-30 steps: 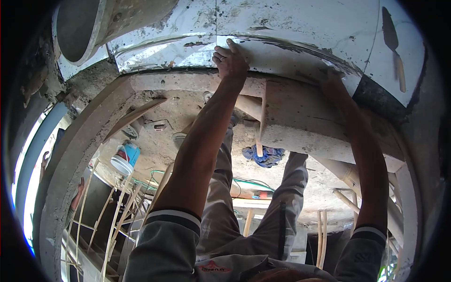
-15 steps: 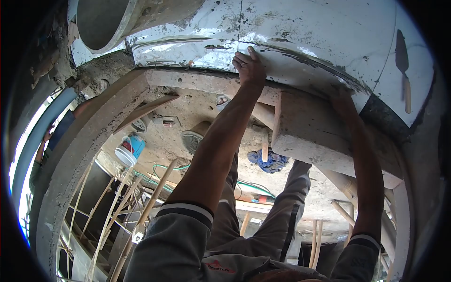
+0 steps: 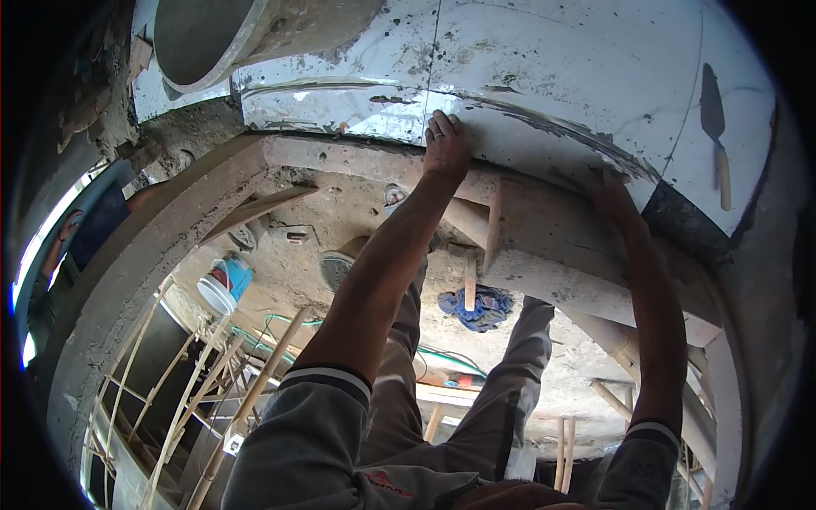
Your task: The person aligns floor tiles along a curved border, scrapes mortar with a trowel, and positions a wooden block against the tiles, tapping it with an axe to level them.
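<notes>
White marbled tiles (image 3: 561,51), spotted with grey mortar, cover the upper part of the view. My left hand (image 3: 448,146) rests on the lower tile edge beside a vertical joint, its fingers open against the surface. Farther right, my right hand (image 3: 610,189) touches the tile's lower edge near a dark gap; its fingers are dim and hard to make out. A curved streak of wet mortar (image 3: 561,126) runs above both hands. Beyond my right hand, a trowel (image 3: 712,110) with a wooden handle lies on the tiles.
A large round pipe (image 3: 289,38) stands at the upper left. Below the concrete rim (image 3: 161,212) are a blue-and-white bucket (image 3: 228,282), a blue cloth (image 3: 480,308), a dark round container (image 3: 338,268) and wooden poles (image 3: 246,408). Another person's arm (image 3: 61,242) shows at the far left.
My left hand has slid slightly down towards the tile edge, its fingers less spread. My right hand stays near the same part of the edge. The camera view has shifted.
</notes>
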Motion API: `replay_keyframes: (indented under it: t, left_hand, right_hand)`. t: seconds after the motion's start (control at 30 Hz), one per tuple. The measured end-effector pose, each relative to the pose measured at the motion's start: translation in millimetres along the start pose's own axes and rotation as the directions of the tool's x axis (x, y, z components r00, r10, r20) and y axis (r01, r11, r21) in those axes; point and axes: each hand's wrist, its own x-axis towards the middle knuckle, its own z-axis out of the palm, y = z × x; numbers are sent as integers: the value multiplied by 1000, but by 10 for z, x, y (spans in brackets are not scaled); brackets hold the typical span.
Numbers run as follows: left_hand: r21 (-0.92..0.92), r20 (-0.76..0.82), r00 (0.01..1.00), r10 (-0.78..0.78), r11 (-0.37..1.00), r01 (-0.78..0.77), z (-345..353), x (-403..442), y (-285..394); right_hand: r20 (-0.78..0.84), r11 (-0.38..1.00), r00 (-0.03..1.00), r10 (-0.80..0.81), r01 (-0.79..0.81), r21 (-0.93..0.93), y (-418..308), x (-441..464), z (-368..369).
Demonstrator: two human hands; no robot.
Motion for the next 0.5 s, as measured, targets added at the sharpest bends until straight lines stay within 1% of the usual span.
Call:
replay_keyframes:
  t: [0.03,0.07,0.13,0.17,0.2,0.23,0.27,0.3,0.37,0.4,0.47,0.5]
  left_hand:
    - [-46,19,1000,-13,999,13,-11,25,7]
    - [-46,14,1000,-9,999,10,-36,49,32]
    - [-66,242,967,-82,993,101,-236,167,91]
    - [-227,274,957,-99,960,165,-374,149,116]
    - [-267,271,961,-55,955,130,-353,122,83]
    - [-319,176,983,-57,941,112,-263,83,48]
    - [-368,91,994,-58,926,88,-224,44,36]
    - [-367,74,996,-49,928,73,-309,44,41]
    - [-325,-19,995,96,941,-97,-368,-74,53]
    - [-320,-4,995,99,943,-95,-337,-96,72]
    - [-82,40,984,175,982,-171,-233,-31,60]
    - [-132,-62,987,146,979,-153,-44,0,11]
  right_hand:
    - [13,1000,1000,2,-2,14,25,-4,30]
    - [6,1000,1000,2,-2,15,56,3,59]
    - [23,997,999,-25,27,-76,134,85,116]
    - [6,997,999,-31,32,-75,164,90,175]
    - [11,1000,1000,-28,28,-3,203,127,211]
    - [12,997,1000,-27,26,70,225,186,185]
    - [-12,997,999,-33,34,71,231,207,160]
    - [-18,999,1000,-9,10,44,171,180,151]
    - [12,998,999,52,-52,-18,120,162,162]
    - [24,998,998,58,-58,-9,100,148,124]
    - [82,995,991,102,-104,13,54,175,95]
    - [63,996,994,92,-93,6,47,181,96]
